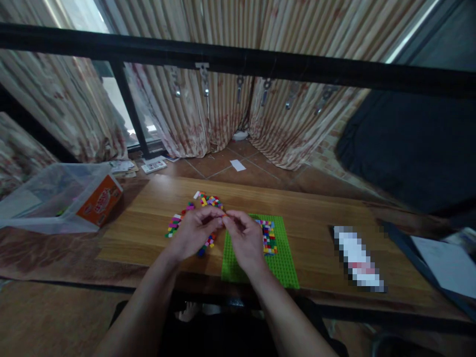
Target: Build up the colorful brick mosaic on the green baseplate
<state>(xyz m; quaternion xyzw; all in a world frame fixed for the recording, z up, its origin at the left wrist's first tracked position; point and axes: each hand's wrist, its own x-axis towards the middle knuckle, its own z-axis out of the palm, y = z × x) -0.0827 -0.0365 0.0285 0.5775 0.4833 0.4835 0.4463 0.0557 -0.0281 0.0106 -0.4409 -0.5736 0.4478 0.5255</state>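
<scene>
My left hand [193, 232] and my right hand [246, 240] meet fingertip to fingertip above the table. A small orange-red toy brick [224, 216] shows between their pinched fingers, mostly covered. Below my right hand lies a green studded baseplate [284, 267]. On it stands a patch of multicoloured bricks [270, 238], partly hidden by that hand. Loose bricks [211, 200] in many colours are spread on the wood beyond my fingers. More bricks [173, 226] lie left of my left hand, and others show beneath it.
The wooden table [312, 223] carries a pixelated item [359, 258] on the right. At the left stands a clear plastic bin [48, 198] with an orange label. A dark bar [238, 54] crosses in front of the curtains [223, 114]. Papers [444, 263] lie far right.
</scene>
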